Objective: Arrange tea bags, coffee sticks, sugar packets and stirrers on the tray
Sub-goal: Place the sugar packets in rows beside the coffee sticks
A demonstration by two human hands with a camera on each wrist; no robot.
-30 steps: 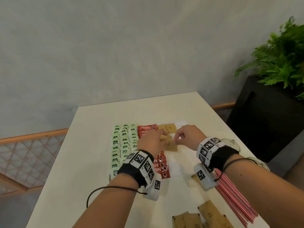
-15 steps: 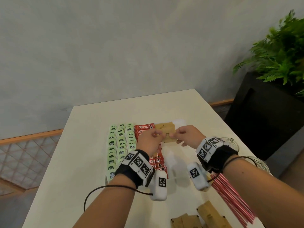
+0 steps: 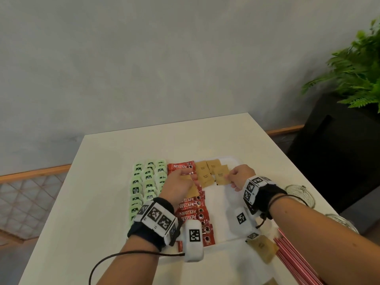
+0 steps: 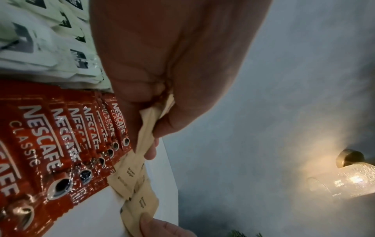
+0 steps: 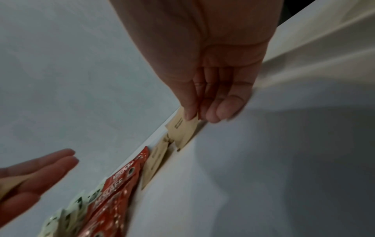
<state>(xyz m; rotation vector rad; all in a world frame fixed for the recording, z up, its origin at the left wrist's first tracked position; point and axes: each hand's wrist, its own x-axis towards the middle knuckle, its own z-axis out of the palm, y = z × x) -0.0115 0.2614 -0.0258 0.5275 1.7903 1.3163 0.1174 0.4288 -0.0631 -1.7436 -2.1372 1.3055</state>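
Observation:
On the white tray (image 3: 218,204) lie rows of green tea bags (image 3: 148,179), a column of red coffee sticks (image 3: 192,210) and a few brown sugar packets (image 3: 205,171) at the far end. My left hand (image 3: 181,184) hovers over the coffee sticks and grips a small stack of sugar packets (image 4: 150,128) between thumb and fingers. My right hand (image 3: 238,177) pinches one sugar packet (image 3: 222,175) by its edge at the tray's far right; the same packet (image 5: 182,129) shows low over the tray in the right wrist view.
Red-striped stirrers (image 3: 296,262) lie along the table's right edge, with loose sugar packets (image 3: 263,247) beside them at the near side. Clear glasses (image 3: 298,192) stand at the right edge. A black planter with a fern (image 3: 353,79) stands right of the table.
Both hands were together on the packet stack. The right hand has drawn one packet off and carried it right and down to the tray; the left hand stays with the stack.

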